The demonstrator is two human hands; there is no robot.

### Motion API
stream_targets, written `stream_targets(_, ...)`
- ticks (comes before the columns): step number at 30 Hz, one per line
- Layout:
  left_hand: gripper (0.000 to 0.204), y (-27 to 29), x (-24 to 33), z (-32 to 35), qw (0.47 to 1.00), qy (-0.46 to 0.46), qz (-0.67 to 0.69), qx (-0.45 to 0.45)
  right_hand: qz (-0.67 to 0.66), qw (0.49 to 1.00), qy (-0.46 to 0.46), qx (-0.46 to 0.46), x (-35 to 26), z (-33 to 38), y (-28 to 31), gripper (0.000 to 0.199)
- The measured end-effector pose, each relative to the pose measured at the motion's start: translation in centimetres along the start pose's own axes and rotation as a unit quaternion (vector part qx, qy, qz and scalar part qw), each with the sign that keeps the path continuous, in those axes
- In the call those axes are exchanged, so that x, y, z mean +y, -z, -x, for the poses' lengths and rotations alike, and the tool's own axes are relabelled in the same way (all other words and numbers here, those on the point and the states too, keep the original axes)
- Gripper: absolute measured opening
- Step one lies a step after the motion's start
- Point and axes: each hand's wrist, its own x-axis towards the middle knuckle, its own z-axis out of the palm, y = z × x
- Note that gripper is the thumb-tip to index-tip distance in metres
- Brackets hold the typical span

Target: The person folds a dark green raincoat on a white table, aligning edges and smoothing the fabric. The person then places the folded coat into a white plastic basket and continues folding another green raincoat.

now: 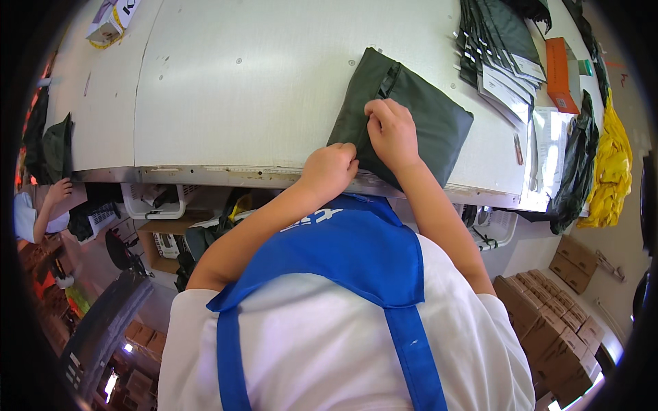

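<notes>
Bare white tabletop [240, 82] is lying open left of the folded dark green bag [411, 113]; stacked packaged bags [500, 51] and an orange box [561, 74] are crowding the right.

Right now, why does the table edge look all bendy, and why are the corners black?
In the head view, the fisheye lens bows the white table's front edge and leaves a dark ring at the corners. Lighting is bright and even on the tabletop, with glare on the clear sleeves at right. Both hands, left hand and right hand, look sharp on the dark green folded bag.
</notes>
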Motion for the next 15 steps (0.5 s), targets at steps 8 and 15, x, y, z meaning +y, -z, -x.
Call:
stream_targets(8, 0.014, 0.5, -0.2, 1.8, 0.996, 0.023, 0.004, -0.084, -0.017, 0.996, -0.083, 0.029, 1.6, -2.5, -1.3, 0.012)
stream_targets(15, 0.014, 0.8, -1.0, 2.1, 0.995, 0.019, 0.012, -0.095, 0.031, 0.995, -0.086, 0.045, 3.2, -4.0, -3.0, 0.012)
